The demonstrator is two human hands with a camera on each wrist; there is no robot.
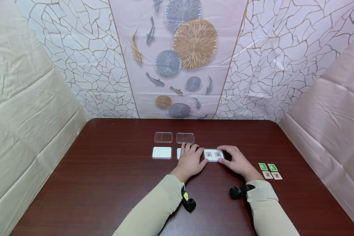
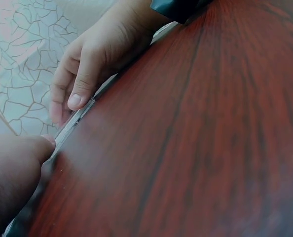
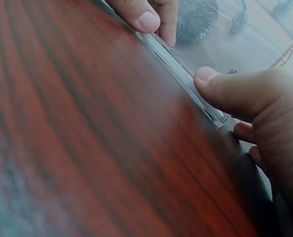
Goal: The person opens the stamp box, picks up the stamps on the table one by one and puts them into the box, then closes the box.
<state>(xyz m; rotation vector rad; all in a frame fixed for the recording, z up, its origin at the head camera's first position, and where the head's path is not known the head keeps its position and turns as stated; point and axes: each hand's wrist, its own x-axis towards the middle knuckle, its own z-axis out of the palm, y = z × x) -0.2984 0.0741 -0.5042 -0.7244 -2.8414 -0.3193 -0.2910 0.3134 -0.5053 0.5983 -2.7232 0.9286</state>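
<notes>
A flat clear plastic case (image 1: pixel 213 155) with a white insert and two small stamp-like pictures lies on the table in the head view. My left hand (image 1: pixel 190 163) holds its left end with thumb and index finger, the other fingers spread over a second white case (image 1: pixel 178 153) that is mostly hidden. At the opposite end, my right hand (image 1: pixel 237 162) grips the case between thumb and fingers. Seen edge-on in the right wrist view, the case (image 3: pixel 181 76) is thin, with the right thumb (image 3: pixel 210 81) at its upper edge.
Left of the hands lies another white case (image 1: pixel 162 152). Behind are two clear lids (image 1: pixel 163 137) (image 1: pixel 185 138). Two green squares (image 1: pixel 263 167) (image 1: pixel 272 167) and two beige picture squares (image 1: pixel 267 175) (image 1: pixel 276 175) lie beside the right wrist on the dark wooden table (image 1: pixel 106 183).
</notes>
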